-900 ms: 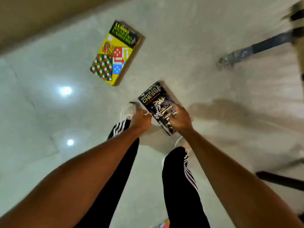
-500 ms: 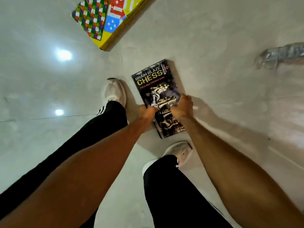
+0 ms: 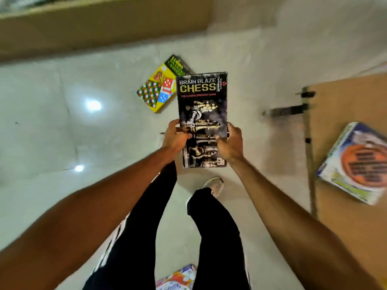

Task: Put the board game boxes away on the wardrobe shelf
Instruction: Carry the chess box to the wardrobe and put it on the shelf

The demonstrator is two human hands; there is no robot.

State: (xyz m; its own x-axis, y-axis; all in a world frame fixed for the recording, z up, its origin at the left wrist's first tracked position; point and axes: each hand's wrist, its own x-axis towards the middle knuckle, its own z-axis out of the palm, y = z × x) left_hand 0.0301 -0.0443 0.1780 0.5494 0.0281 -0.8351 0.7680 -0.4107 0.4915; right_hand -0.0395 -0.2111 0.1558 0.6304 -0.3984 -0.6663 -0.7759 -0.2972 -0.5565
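Observation:
I hold a black chess box (image 3: 202, 95) up in front of me, lifted off the floor, its cover facing me. My left hand (image 3: 174, 138) grips its left edge and my right hand (image 3: 231, 143) grips its right edge, both near the lower half. A yellow ludo box (image 3: 159, 88) lies flat on the pale floor behind it, partly hidden by the chess box. A blue and white box with an orange circle (image 3: 356, 164) lies on a brown wooden shelf surface (image 3: 345, 101) at the right. Another colourful box (image 3: 178, 279) peeks out on the floor between my legs.
The glossy tiled floor (image 3: 62, 132) reflects ceiling lights. A brown wooden panel (image 3: 94, 28) runs along the top. A dark metal hinge or bracket (image 3: 289, 110) sticks out at the shelf's edge. My legs in black trousers and a white shoe (image 3: 215, 186) stand below the box.
The chess box was lying on the floor under both hands; now it is lifted clear of the floor and held upright. The view has risen and swung right, revealing the wooden shelf.

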